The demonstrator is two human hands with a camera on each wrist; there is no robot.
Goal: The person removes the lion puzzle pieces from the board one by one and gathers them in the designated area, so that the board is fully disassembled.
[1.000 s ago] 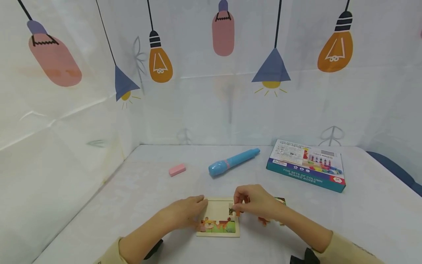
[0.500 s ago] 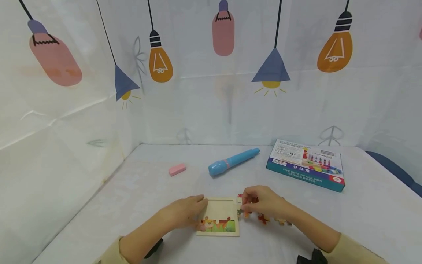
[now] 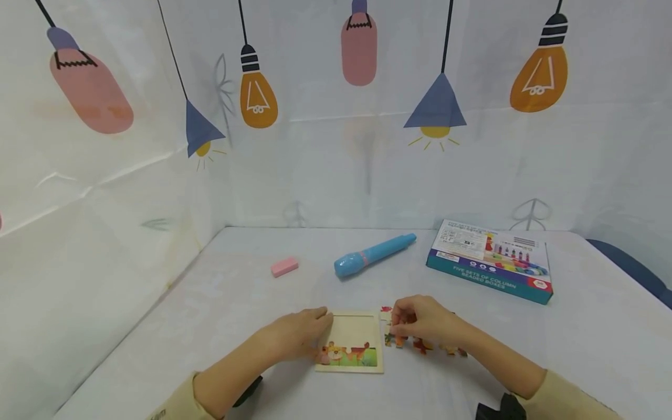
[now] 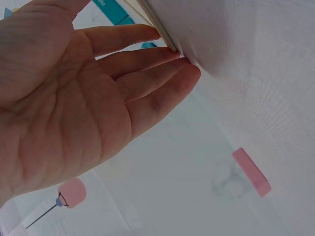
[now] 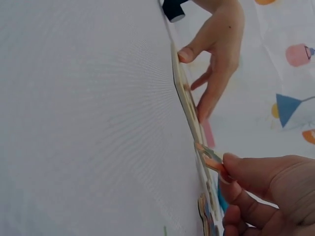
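My left hand [image 3: 299, 333] rests at the left edge of a shallow wooden puzzle tray [image 3: 350, 328], its fingers fairly straight against the rim in the left wrist view. Along the tray's near side lie joined picture pieces [image 3: 347, 354] with an orange animal and green ground. Just right of the tray, my right hand [image 3: 427, 319] pinches a puzzle piece [image 5: 211, 162] between thumb and fingers. In the right wrist view this piece is tilted close to the tray's rim. Several loose puzzle pieces [image 3: 422, 346] lie under and beside the right hand, partly hidden by it.
Behind the tray lie a pink block [image 3: 284, 266] and a blue microphone-shaped toy [image 3: 374, 255]. A flat teal box [image 3: 490, 261] sits at the back right. Printed white sheeting [image 3: 336, 169] stands along the table's back and left side.
My right hand has drawn the pinched piece from over the tray's right side out past its right edge. The left hand stays on the tray. The head view has shifted slightly.
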